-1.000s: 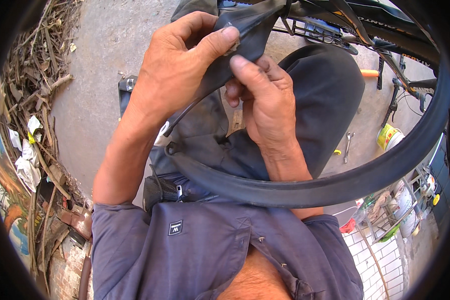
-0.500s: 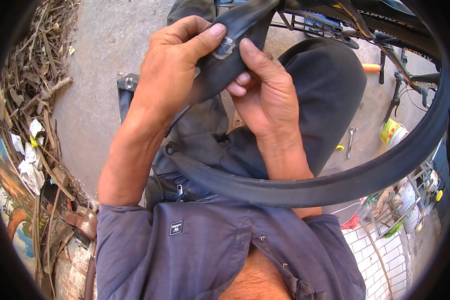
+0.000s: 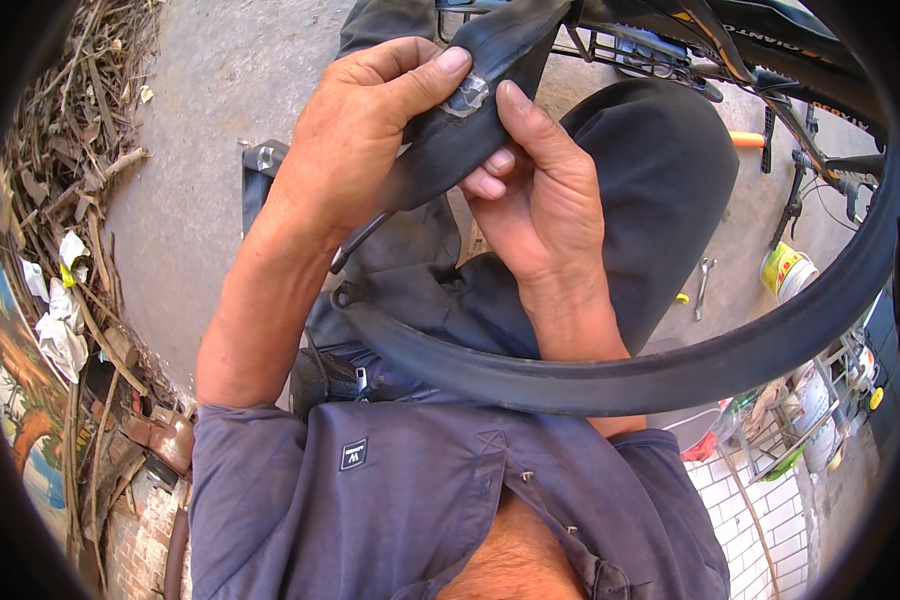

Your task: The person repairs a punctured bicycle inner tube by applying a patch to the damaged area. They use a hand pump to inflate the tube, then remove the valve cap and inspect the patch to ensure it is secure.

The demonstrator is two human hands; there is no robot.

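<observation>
A black rubber inner tube (image 3: 610, 386) loops from the upper middle, around the right side and back across my lap. Its upper stretch lies flattened between my hands. On that stretch sits a small shiny, wrinkled patch (image 3: 467, 96). My left hand (image 3: 365, 120) pinches the tube beside the patch, thumb on top and fingers curled beneath. From the other side my right hand (image 3: 540, 180) grips the tube's edge, its thumb near the patch. The valve stem (image 3: 360, 240) sticks out below my left wrist.
A black bicycle (image 3: 770, 60) lies at the upper right. Near it are an orange-handled tool (image 3: 745, 139), a wrench (image 3: 704, 288) and a yellow-white tub (image 3: 787, 270). Dry sticks (image 3: 55, 130) are heaped along the left. A metal rack (image 3: 820, 400) holding containers stands at the lower right.
Both hands and the held stretch of tube have shifted slightly to the right. More of the valve stem shows below my left wrist. The grip is the same.
</observation>
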